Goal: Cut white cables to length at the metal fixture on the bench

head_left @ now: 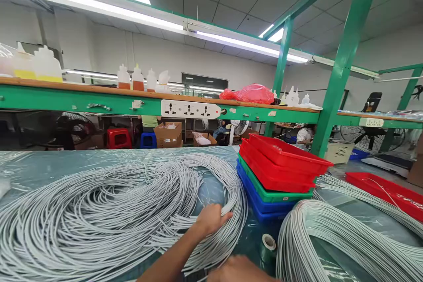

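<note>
My left hand (211, 218) is closed round part of a coil of thin grey-white cables (239, 202), its thumb lying along the strands. Loose cable ends (175, 224) stick out to the left of that wrist. At the bottom edge of the view, my right hand (243, 269) is blurred and partly cut off, close to the lower part of the same coil. Its fingers are hidden, so I cannot tell what it grips. A large tangled heap of the same cables (99, 211) spreads over the left of the table.
Stacked red, green and blue trays (277, 172) stand behind the coil. A roll of clear film (268, 246) is near my right hand. Another cable bundle (297, 238) curves at right, near a red tray (390, 189). A green shelf beam (82, 100) with a power strip (190, 109) crosses ahead.
</note>
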Demonstrator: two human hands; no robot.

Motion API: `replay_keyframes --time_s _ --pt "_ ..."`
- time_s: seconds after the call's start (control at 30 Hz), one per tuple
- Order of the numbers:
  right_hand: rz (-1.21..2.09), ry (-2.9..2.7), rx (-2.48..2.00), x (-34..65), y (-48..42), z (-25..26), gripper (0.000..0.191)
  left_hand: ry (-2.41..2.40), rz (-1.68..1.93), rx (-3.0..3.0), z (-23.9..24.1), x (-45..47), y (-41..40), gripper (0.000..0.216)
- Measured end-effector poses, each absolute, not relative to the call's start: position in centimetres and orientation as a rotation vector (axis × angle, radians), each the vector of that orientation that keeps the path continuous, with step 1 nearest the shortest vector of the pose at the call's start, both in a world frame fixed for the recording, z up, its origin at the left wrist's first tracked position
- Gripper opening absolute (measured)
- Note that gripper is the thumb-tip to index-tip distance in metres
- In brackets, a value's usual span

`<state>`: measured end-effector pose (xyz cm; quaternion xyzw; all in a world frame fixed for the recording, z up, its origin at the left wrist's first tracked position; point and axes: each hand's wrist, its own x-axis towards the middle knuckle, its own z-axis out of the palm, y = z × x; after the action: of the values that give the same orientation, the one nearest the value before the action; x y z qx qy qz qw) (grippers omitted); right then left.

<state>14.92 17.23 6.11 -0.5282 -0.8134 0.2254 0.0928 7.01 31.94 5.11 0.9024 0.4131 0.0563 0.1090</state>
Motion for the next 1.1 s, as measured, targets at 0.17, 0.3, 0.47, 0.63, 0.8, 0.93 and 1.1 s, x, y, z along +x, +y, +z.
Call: replay_keyframes --time_s 0.17,0.3,0.47,0.63,0.8,0.93,1.1 --pt "0.028 -1.989 -1.787 19.5 22.1 11.3 0.020 1.248 0.250 2.674 6.0 8.5 32.4 0.059" --pt "-0.024 -1.768 -1.740 23.3 27.7 11.2 0.023 1.241 0.270 2.690 5.3 9.0 32.0 0.065" --pt "0.316 -1.858 -1.599 24.1 30.7 8.5 0.033 1.124 0.177 2.702 5.3 6.1 33.6 0.056" --pt "0.336 -1.894 -1.632 24.4 30.2 7.1 0.041 1.150 0.064 2.716 5.7 3.7 34.6 0.049" --pt "0.259 -2.018 -1.674 24.0 30.3 6.6 0.036 1.201 -0.001 2.703 4.7 4.3 33.8 0.060" --pt "0.187 -2.336 -1.636 22.0 30.5 6.1 0.033 1.240 -0.016 2.666 3.2 4.9 32.1 0.065" --pt "0.409 -2.417 -1.798 19.0 33.5 4.4 0.036 1.350 0.021 2.638 2.4 5.5 30.4 0.069"
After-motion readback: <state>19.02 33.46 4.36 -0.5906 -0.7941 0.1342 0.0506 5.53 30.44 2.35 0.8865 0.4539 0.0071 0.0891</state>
